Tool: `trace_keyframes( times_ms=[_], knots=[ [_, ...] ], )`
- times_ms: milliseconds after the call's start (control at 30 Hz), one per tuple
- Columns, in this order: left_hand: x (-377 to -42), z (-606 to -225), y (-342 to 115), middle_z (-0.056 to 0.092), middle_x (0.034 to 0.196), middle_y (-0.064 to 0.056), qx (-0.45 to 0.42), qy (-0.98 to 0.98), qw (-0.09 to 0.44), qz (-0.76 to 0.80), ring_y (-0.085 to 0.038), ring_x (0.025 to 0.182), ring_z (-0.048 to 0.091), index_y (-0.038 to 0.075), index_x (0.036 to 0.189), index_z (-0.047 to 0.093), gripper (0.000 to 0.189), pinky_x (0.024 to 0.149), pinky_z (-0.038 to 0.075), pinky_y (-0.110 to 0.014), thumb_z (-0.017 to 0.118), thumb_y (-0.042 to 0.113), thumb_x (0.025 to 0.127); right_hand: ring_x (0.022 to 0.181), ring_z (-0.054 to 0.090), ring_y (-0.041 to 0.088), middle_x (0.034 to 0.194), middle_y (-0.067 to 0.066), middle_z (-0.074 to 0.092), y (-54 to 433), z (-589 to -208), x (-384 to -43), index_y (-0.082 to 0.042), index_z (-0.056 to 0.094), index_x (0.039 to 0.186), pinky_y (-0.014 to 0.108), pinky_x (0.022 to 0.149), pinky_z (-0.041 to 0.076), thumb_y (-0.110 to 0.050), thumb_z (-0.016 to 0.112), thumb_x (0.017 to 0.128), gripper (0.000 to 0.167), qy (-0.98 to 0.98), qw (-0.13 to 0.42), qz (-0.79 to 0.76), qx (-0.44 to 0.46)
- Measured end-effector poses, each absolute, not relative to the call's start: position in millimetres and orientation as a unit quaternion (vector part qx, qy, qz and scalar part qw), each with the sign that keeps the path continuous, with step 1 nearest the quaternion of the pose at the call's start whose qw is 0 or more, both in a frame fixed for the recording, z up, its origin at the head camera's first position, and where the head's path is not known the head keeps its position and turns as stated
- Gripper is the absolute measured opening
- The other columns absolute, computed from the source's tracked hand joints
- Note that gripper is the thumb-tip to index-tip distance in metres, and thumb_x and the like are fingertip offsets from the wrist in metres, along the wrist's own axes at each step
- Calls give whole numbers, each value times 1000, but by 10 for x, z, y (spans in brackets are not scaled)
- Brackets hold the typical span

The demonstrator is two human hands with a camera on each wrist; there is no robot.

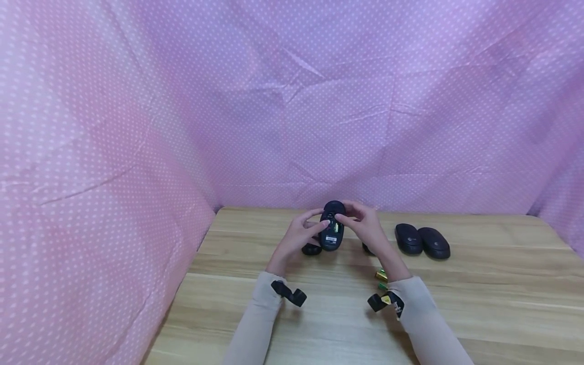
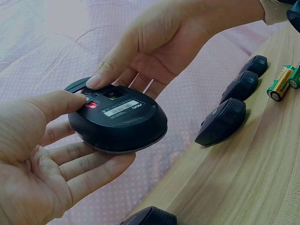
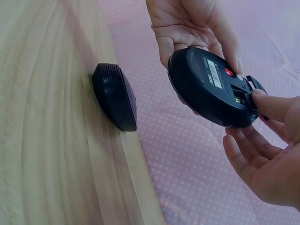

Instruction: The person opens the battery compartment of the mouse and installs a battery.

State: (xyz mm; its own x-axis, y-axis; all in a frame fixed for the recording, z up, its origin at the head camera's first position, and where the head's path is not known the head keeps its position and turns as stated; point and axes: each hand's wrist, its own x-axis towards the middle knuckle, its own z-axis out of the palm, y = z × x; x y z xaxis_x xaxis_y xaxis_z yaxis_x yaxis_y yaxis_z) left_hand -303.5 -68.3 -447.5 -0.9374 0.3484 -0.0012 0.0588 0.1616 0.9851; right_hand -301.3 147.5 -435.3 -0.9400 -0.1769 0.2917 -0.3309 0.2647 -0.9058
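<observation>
A black computer mouse (image 1: 331,239) is held underside up between both hands above the table. My left hand (image 1: 296,237) grips its left side, thumb on the underside beside a red spot (image 2: 92,105) and fingers beneath. From the other side my right hand (image 1: 368,227) pinches the end of the mouse, thumb on a black battery cover (image 3: 256,85) that stands tilted off the underside. The battery compartment (image 3: 240,97) is uncovered, with a green battery partly visible inside. A white barcode label (image 2: 123,108) is beside it.
Two black mice (image 1: 408,239) lie side by side on the wooden table (image 1: 493,263) at the right. Another mouse (image 3: 114,96) sits behind the left hand, and one more is mostly hidden by the right arm. Green-and-gold batteries (image 2: 281,84) lie near the right wrist. Pink dotted cloth (image 1: 292,126) hangs behind.
</observation>
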Motion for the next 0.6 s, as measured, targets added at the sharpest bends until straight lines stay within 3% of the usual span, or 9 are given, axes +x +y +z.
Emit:
trace_keyframes(
  times_ms=[133, 267, 600],
  knots=[
    [-3042, -4475, -688, 72, 120, -24, 141, 752, 110, 635, -20, 86, 74, 17, 147, 53, 51, 77, 64, -38, 66, 32, 100, 109, 68, 32, 125, 18, 70, 1445, -4355, -3023, -18, 59, 144, 25, 85, 58, -18, 70, 98, 47, -787, 67, 589, 173],
    [-3040, -4471, -696, 72, 119, -24, 143, 749, 107, 638, -21, 87, 74, 17, 146, 54, 50, 77, 64, -39, 66, 32, 101, 109, 68, 34, 128, 19, 68, 1424, -4360, -3019, -19, 60, 144, 27, 82, 61, -19, 68, 100, 45, -778, 60, 599, 179],
    [-3035, -4474, -706, 73, 118, -22, 136, 747, 100, 643, -17, 86, 73, 18, 146, 55, 48, 79, 64, -38, 65, 32, 101, 100, 68, 19, 125, 21, 67, 1418, -4393, -3021, -14, 59, 144, 26, 79, 61, -19, 66, 101, 44, -759, 43, 625, 176]
  ],
)
